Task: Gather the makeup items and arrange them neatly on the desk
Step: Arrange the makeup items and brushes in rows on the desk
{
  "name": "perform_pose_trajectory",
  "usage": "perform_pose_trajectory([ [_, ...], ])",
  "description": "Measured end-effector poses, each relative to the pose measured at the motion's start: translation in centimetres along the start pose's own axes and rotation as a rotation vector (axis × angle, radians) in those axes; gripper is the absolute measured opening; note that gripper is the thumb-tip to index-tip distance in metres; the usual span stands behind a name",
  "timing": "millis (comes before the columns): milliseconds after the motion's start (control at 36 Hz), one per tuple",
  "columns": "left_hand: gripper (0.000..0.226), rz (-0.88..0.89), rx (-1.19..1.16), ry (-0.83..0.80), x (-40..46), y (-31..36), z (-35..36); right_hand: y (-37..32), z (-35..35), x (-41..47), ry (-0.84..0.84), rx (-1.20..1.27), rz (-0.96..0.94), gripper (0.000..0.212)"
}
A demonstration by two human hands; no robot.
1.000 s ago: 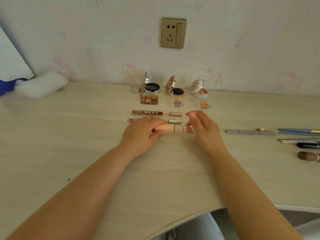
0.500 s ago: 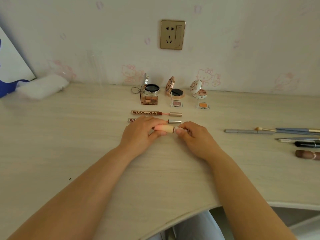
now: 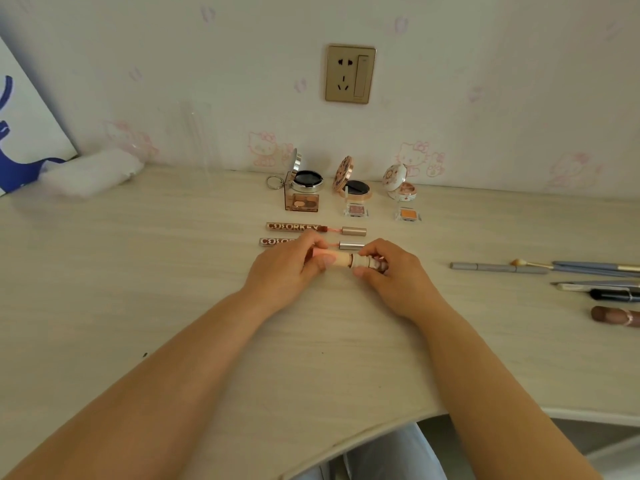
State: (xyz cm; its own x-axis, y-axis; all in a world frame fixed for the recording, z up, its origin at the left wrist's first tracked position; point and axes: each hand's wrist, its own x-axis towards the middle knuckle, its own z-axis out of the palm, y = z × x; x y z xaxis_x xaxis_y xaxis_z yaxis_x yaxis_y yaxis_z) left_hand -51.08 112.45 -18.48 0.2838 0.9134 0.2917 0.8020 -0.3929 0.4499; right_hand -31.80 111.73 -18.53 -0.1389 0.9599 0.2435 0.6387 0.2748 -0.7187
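Now I see my left hand point(image 3: 287, 271) and right hand point(image 3: 388, 271) each in a pinching grip on a cream cylindrical tube point(image 3: 341, 260) low over the pale wooden bench point(image 3: 173, 271), likely next laid below the two lip-gloss tubes point(image 3: 294, 227).

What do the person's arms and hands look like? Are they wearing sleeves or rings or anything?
Both arms are bare all the way up, with no sleeves showing. The left hand and right hand wear no gloves, and no rings, watch or bracelets can be seen. The fingernails that show look short and unpainted. Pale fabric, maybe trousers, peeks out below the desk edge.
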Motion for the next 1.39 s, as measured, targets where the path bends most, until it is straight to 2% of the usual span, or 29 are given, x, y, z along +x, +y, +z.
perform_pose_trajectory([
  [139,0.034,0.023,-0.008,0.027,-0.4,-0.4,-1.1,-0.9,0.0,0.9,-0.064,0.053,0.007,0.015],
  [278,0.027,0.024,0.033,0.061,-0.6,-2.3,-2.2,-2.1,0.8,2.1,-0.122,-0.042,-0.087,0.017],
  [389,0.023,-0.042,-0.051,0.145,-1.2,-3.5,-1.9,-2.0,2.3,2.0,-0.077,-0.053,-0.092,0.019],
  [611,0.023,-0.166,-0.167,0.053,-1.5,-4.3,-2.3,-1.1,3.3,2.3,-0.056,-0.203,-0.133,0.026],
  [778,0.023,-0.225,-0.187,0.06,-1.0,-4.3,-2.2,-0.9,3.7,2.6,-0.025,-0.239,-0.129,0.027],
  [972,0.025,-0.247,-0.189,0.123,-0.4,-4.4,-1.7,-0.8,4.1,3.1,-0.008,-0.296,-0.114,0.03],
  [1389,0.03,-0.264,-0.179,0.125,-0.4,-4.6,-1.6,-0.8,4.0,3.2,-0.029,-0.274,-0.078,0.028],
])
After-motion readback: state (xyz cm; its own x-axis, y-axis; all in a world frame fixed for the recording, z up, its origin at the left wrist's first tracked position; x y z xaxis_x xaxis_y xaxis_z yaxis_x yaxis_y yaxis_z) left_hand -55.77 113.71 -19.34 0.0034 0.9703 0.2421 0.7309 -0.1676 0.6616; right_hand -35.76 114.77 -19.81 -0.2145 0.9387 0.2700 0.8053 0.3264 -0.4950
